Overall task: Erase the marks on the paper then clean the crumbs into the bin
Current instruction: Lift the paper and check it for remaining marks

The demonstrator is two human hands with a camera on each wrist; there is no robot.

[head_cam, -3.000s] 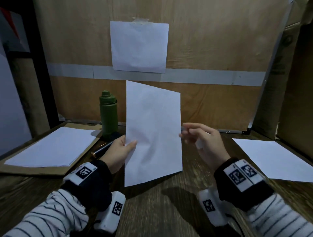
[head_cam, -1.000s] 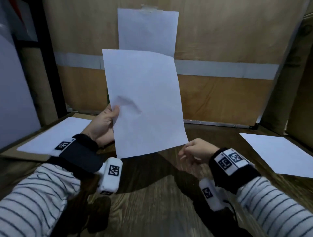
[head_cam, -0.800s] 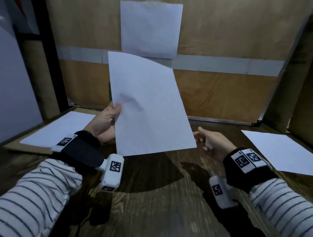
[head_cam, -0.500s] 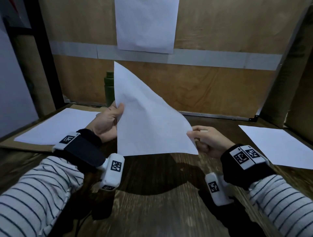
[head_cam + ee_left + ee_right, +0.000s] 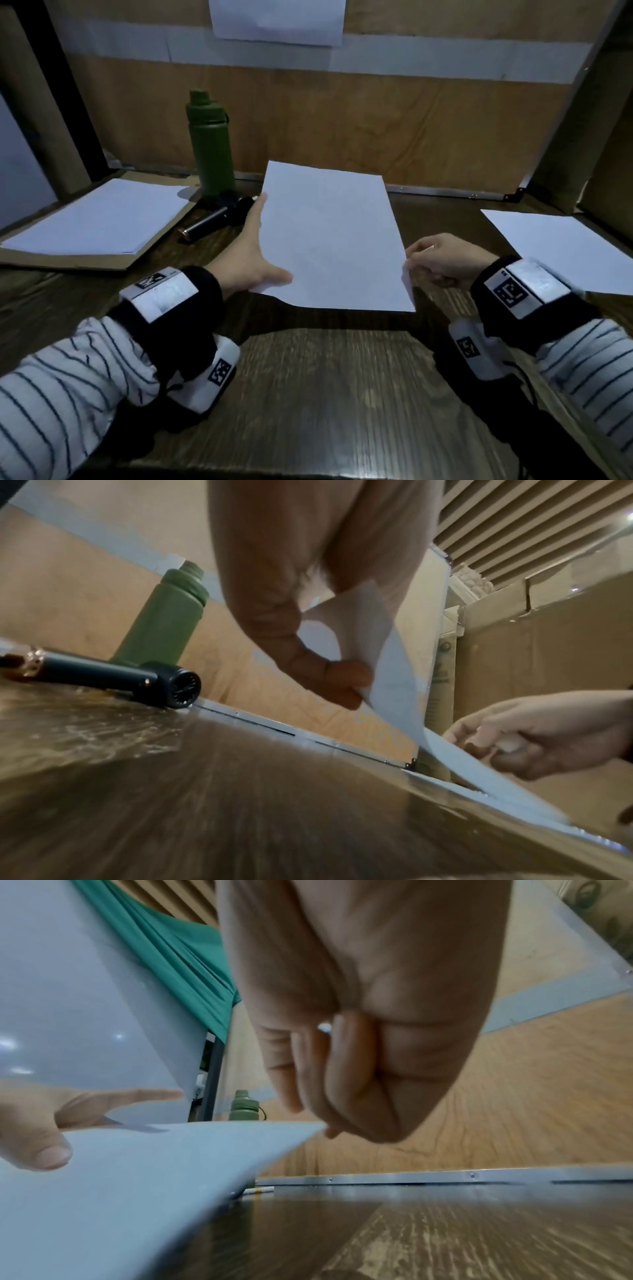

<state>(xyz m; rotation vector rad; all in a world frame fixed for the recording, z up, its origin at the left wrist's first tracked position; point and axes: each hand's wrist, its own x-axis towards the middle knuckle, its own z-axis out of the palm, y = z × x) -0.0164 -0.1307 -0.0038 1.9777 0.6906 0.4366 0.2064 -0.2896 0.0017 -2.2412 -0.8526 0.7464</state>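
1. The desk (image 5: pixel 329 394) lies just under the paper (image 5: pixel 329 236), whose long axis runs away from me.
2. My left hand (image 5: pixel 251 260) pinches its left edge, thumb on top.
3. My right hand (image 5: pixel 442 260) pinches the near right corner, about as close; no crumbs or bin show.

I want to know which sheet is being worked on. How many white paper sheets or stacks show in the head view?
4: held sheet in both hands, stack on cardboard left, sheet on table right, sheet taped to wall.
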